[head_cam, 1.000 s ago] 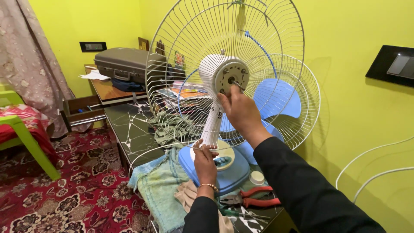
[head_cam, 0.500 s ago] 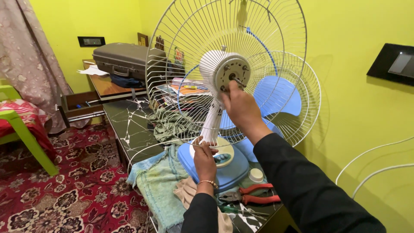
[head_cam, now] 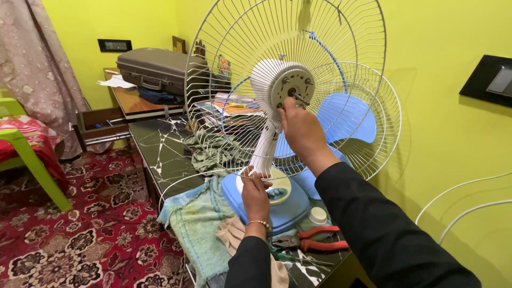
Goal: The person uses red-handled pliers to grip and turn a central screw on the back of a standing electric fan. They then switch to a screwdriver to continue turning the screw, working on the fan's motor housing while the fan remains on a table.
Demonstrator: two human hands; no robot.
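Observation:
A table fan stands on a dark marble table (head_cam: 160, 149), with a white motor head (head_cam: 277, 82), white neck and blue base (head_cam: 277, 208). My right hand (head_cam: 301, 130) reaches up to the front face of the motor, fingertips at the bare shaft and screws. My left hand (head_cam: 255, 192) grips the bottom rim of the rear wire guard (head_cam: 240, 64) near the neck. The guard sits around the motor. The blue fan blade (head_cam: 346, 120) and the second wire guard (head_cam: 373, 122) lean against the wall behind.
Red-handled pliers (head_cam: 314, 240), a white cap (head_cam: 318, 215) and cloths (head_cam: 200, 224) lie by the base. A grey suitcase (head_cam: 154, 69) sits on a wooden desk beyond. A green chair (head_cam: 26, 154) and patterned red carpet (head_cam: 80, 234) are on the left.
My right hand slid lower on the motor face, uncovering the shaft and screws. The view moved closer. My left hand stayed on the guard's rim.

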